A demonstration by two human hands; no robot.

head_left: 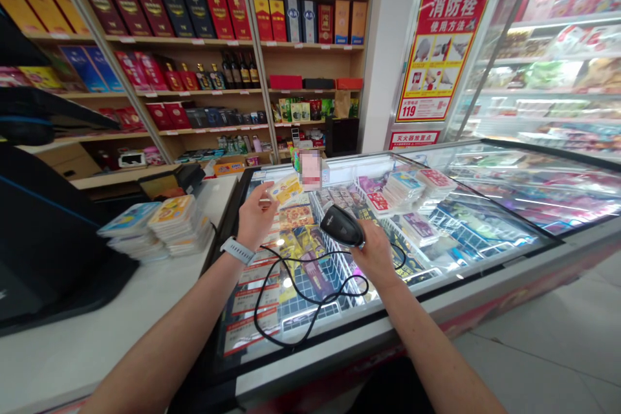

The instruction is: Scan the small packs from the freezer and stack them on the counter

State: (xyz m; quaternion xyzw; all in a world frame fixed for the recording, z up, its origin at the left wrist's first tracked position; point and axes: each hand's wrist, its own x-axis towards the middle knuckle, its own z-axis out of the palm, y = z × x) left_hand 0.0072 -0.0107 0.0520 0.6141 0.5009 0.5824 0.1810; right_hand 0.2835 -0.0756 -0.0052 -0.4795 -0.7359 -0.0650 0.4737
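My left hand (257, 215), with a pale watch on its wrist, grips a flat yellow-and-white package (287, 190) over the left part of the glass freezer top. To its right, my right hand (377, 252) is wrapped round a black handheld scanner (342, 226), whose head points left toward the package. A black cable (310, 303) lies in loops on the glass below both hands. Past the package is a small pinkish item (310, 170), blurred out. Stacks of flat packages (405, 186) rest on the freezer glass to the right.
On the white counter (160, 297) at left stand two stacks of flat packages (177, 220) beside a black machine (43, 226). The freezer's black frame (543, 233) runs off to the right. Shelves (194, 42) of boxes and bottles line the back, beside a red poster (442, 55).
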